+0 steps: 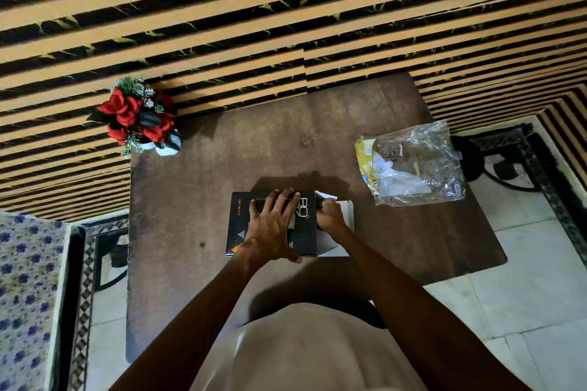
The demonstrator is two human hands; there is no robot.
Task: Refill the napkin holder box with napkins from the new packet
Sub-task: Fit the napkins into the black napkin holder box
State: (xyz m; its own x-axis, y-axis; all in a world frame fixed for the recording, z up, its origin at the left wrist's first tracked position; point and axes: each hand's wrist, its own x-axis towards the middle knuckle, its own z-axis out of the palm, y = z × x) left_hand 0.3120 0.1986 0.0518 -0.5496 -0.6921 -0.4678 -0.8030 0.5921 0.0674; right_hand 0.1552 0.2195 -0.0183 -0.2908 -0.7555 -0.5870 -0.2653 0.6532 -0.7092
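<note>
A black napkin holder box (244, 225) with orange and white print lies flat in the middle of the brown table (190, 200). My left hand (273, 225) presses down on its top, fingers spread. At the box's right end my right hand (330, 216) has its fingers curled at the opening, among the white end flaps (347, 219). What the fingers grip there is hidden. The napkin packet (413, 165), clear crumpled plastic with a yellow printed end, lies at the table's right edge and looks nearly empty.
A pot of red artificial roses (139, 117) stands at the table's far left corner against the striped wall (286, 9). A floral-covered surface (28, 295) lies at the left, tiled floor (524, 295) at the right.
</note>
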